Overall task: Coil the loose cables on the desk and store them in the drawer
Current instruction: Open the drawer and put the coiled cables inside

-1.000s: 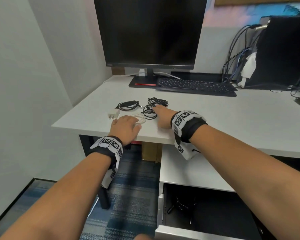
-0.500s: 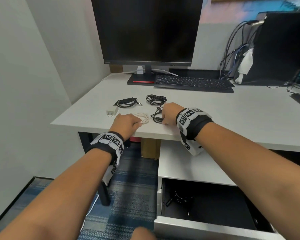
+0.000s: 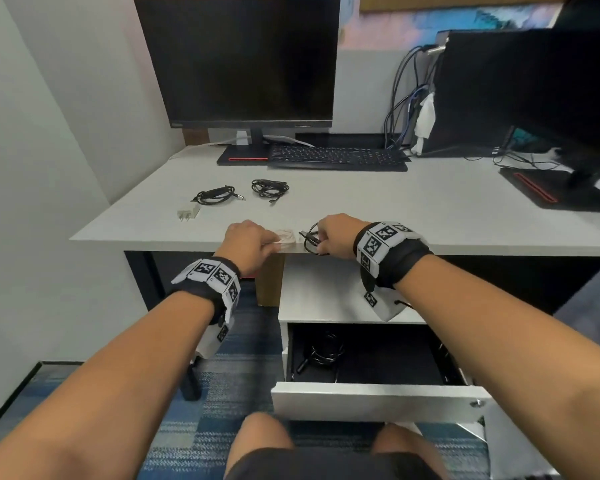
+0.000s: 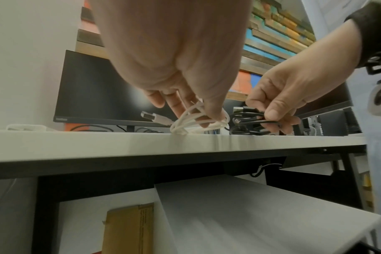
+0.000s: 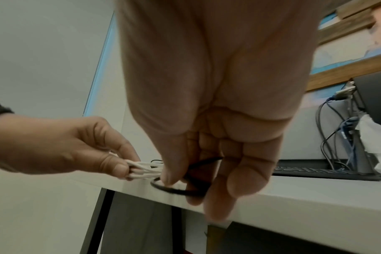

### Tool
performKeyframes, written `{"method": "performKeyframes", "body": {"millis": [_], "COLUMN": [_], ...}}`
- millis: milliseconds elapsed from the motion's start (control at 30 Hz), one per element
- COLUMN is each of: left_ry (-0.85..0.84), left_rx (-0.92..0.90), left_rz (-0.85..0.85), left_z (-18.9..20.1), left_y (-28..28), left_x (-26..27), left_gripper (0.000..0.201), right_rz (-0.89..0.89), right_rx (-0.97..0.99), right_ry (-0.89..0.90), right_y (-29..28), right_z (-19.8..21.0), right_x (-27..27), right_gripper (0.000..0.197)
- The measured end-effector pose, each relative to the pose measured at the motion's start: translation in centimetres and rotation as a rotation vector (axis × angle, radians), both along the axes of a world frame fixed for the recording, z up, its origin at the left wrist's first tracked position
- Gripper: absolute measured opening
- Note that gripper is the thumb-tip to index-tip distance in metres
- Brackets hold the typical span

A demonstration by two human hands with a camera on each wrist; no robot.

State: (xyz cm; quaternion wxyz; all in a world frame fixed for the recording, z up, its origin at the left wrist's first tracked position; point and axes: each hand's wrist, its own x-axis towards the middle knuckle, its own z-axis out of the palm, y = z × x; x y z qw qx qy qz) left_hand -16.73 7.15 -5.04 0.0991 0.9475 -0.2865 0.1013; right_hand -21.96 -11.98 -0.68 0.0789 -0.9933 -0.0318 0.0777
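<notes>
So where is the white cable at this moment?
In the head view the white cable lies coiled at the desk's front edge, pinched by the left hand.

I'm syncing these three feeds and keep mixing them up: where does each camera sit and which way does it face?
Head: worn on the head, looking forward and down over the desk and open drawer; both forearms and knees show.
Left wrist: under the left hand, level with the desk edge, facing the monitor; its fingers pinch the white cable.
Right wrist: under the right hand, facing the keyboard; its grip holds the black cable.
Shared: both wrist views show both hands and both cables.
</notes>
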Motion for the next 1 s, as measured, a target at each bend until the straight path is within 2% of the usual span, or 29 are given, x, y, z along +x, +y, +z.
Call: {"method": "performKeyframes", "body": {"millis": [133,233,400,533,633,767,900,1000], "left_ry": [0.080,0.133,0.231,0.475,0.610,0.721,0.792,0.802], "left_rx": [0.010,0.049,0.203,0.226,0.215,0.220,0.296,0.367], "left_rz": [-0.058,-0.117,-0.150,-0.178,-0.204,-0.234,-0.244,-0.270], "left_z": [-0.4,-1.5,-4.1,-6.4,-8.0,-9.9,-11.8,-13.1], "left_y": [-1.6,-2.8,-4.3,-5.9,-7.5,-9.9,-12.1,-13.6], "left_x": [-3.2,-5.1,-6.9,-7.2,-7.1,-6.7,-5.9,-5.3], "left_gripper": [0.028,0.030,0.030,0.028,0.026,0.025,0.023,0.026], "right_rz": [0.018,-0.010,-0.058,-0.119,-0.155,-0.202,-0.218,-0.200], "right_rx": [0.046,0.113,0.120,0.091,0.041,0.024,0.107,0.088], "right_ry": [0.082,0.196,0.332,0.436,0.515,0.594,0.637,0.667], "right_y": [-1.2,-2.4,-4.2,-5.4,-6.5,-8.6,-10.5,-11.3], "right_z": [-0.3,-1.7,-5.4,-8.5,-10.6,-13.0,-14.7,-15.8], "right_x": [-3.9,-6.0,-7.8,-8.2,-8.0,-7.5,-6.7,-6.1], "right_gripper": [0.013,0.018,0.021,0.023,0.015,0.013,0.019,0.018]}}
